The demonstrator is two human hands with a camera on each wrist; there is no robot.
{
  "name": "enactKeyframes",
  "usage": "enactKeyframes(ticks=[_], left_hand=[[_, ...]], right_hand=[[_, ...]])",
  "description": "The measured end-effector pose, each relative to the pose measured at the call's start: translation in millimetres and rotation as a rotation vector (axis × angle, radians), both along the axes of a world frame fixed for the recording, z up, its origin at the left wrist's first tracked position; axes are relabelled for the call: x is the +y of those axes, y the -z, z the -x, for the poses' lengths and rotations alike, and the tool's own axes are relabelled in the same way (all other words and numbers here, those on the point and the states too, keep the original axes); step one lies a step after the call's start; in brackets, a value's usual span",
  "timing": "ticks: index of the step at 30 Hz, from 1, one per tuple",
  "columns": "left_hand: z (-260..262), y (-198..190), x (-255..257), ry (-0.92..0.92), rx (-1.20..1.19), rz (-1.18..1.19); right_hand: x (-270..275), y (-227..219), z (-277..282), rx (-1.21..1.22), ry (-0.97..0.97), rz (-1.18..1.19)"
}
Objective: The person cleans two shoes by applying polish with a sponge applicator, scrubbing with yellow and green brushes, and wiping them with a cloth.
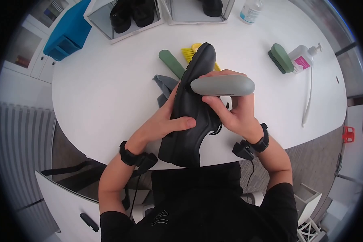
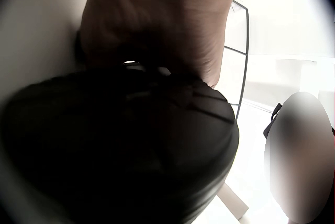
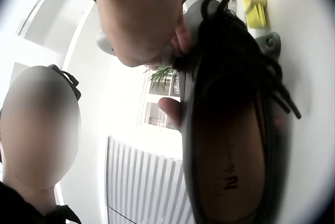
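Note:
A black lace-up shoe (image 1: 184, 109) is tilted on its side above the white table, toe away from the body. The left hand (image 1: 165, 121) grips it around the sole, thumb across the upper. In the right hand (image 1: 236, 109) is a grey rounded-handled tool (image 1: 224, 85), pinched between thumb and fingers, its end against the shoe's side. The right wrist view shows the shoe's insole (image 3: 230, 166) and laces (image 3: 272, 72). The left wrist view is mostly filled by the dark shoe (image 2: 125, 145) under the left hand (image 2: 152, 20).
Behind the shoe lie a green-handled item (image 1: 171, 63), a yellow brush (image 1: 187, 53) and a grey cloth (image 1: 165, 86). To the right are a green brush (image 1: 281, 58), a pump bottle (image 1: 302, 58) and a clear bottle (image 1: 251, 11). Boxes with black shoes (image 1: 133, 14) stand at the back.

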State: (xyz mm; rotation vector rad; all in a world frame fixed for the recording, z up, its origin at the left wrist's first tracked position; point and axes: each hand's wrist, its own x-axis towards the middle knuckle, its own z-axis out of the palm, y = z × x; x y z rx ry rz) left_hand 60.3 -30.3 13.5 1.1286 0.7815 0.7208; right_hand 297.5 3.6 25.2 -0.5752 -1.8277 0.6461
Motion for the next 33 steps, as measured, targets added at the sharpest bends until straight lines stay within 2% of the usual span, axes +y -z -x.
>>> enactKeyframes(ticks=[3,5,9,11,15,20,24,26,33], left_hand=[[0,-3,-1,-0.006,-0.023,0.024],[-2,-5,-2,-0.017,-0.023,0.016],[-3,-7,-2,-0.017,-0.018,0.014],[-2,-6,-2,-0.016,-0.016,0.016],[-3,-5,-2,-0.013,-0.009,0.004],[-5,-7,0,-0.008,-0.007,-0.02],[-8,-7,-1,0.0,-0.011,-0.051],[-9,-8,-3,0.005,0.002,-0.063],[-11,-12,-6,0.006,0.057,-0.073]], right_hand=[[-1,-2,4,0.047,-0.008,0.058],[2,-3,2,-0.035,-0.002,-0.075],[2,-9,-1,-0.11,0.012,-0.138],[-1,-11,1,-0.037,0.008,0.053],[-1,-11,1,-0.069,0.018,0.053],[-5,-18,3,-0.164,0.118,-0.02],[3,-17,3,-0.119,0.206,-0.051],[12,-22,-1,-0.092,0.305,-0.169],[49,-16,-26,-0.001,0.457,-0.017]])
